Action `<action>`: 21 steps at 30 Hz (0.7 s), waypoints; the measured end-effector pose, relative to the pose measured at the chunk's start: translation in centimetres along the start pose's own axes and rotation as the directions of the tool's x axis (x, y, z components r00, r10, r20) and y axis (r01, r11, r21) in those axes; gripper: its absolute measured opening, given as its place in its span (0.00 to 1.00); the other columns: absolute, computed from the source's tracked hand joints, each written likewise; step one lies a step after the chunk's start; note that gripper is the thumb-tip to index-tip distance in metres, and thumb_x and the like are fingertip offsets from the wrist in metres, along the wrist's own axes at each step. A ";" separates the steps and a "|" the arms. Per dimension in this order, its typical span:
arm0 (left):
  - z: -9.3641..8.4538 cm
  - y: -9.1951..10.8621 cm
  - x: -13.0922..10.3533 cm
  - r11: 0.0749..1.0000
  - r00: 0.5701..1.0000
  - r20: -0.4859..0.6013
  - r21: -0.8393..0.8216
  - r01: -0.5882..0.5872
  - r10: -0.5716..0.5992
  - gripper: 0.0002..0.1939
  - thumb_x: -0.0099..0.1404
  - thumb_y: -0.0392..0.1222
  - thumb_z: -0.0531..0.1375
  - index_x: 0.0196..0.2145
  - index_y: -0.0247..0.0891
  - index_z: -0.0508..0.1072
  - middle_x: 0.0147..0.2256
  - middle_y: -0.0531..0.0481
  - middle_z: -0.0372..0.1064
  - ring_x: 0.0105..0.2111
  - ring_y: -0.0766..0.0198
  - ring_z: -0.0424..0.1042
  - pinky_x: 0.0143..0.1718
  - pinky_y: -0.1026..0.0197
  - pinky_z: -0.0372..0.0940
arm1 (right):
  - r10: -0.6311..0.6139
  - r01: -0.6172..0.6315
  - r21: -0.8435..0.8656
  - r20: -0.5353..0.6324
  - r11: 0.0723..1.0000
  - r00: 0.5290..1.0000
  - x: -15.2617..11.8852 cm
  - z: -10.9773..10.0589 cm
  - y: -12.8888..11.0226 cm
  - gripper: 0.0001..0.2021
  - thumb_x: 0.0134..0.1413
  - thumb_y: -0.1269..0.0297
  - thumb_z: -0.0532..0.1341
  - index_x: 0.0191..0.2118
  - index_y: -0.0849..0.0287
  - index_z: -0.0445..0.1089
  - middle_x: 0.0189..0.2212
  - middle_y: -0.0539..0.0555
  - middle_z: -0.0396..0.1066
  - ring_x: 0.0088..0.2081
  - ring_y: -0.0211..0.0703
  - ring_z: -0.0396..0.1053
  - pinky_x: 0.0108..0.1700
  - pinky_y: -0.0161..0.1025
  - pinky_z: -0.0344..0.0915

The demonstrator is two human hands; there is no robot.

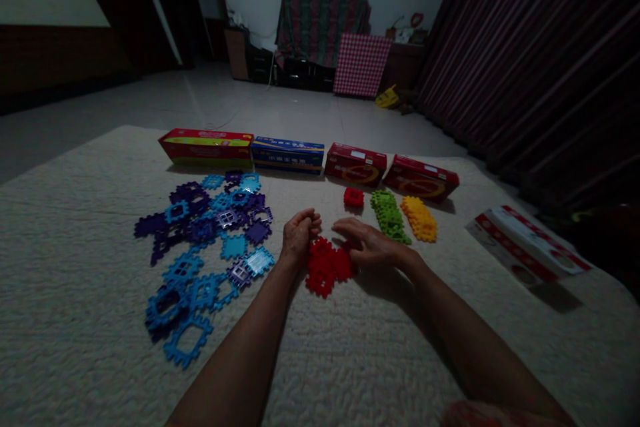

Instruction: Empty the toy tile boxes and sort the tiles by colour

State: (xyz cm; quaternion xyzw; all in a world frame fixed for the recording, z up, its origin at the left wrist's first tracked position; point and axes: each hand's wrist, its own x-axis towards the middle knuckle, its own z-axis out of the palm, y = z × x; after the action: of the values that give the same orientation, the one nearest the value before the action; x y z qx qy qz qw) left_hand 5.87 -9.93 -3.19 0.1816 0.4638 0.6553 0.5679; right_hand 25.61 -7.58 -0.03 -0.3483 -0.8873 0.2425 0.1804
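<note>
Several red interlocking plastic tiles (323, 267) lie in a loose heap on the quilted cover, between my two hands. My left hand (298, 235) rests at the heap's left edge, its fingers loosely curled inward and nothing visible in them. Over the right edge reaches my right hand (373, 245), fingers apart, the lower ones beside or touching a red tile. Farther back sits a small red stack (353, 198). Right of it are a row of green tiles (390, 217) and a row of yellow tiles (419, 219).
Purple and blue tiles (203, 230) spread widely on the left. Along the back stand a red-and-yellow box (210, 149), a blue box (289, 155) and two dark red boxes (356, 165). A white-and-red box (530, 245) lies at the right, near the curtain (505, 73).
</note>
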 end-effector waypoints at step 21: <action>-0.1 -0.6 3.6 0.866 0.959 0.171 0.417 -0.277 0.225 0.13 0.48 0.32 0.59 0.32 0.38 0.80 0.28 0.48 0.76 0.26 0.65 0.71 0.27 0.66 0.64 | 0.058 -0.058 -0.006 0.028 0.998 0.998 -2.0 1.3 -2.0 0.34 0.48 0.63 0.67 0.64 0.51 0.63 0.59 0.58 0.66 0.60 0.54 0.64 0.64 0.52 0.59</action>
State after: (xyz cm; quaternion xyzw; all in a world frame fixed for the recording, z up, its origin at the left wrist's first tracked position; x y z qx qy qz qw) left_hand 5.08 -6.76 -4.80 0.4009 0.5370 0.5914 0.4485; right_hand 25.28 -10.69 -0.23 -0.3709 -0.8799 0.2501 0.1600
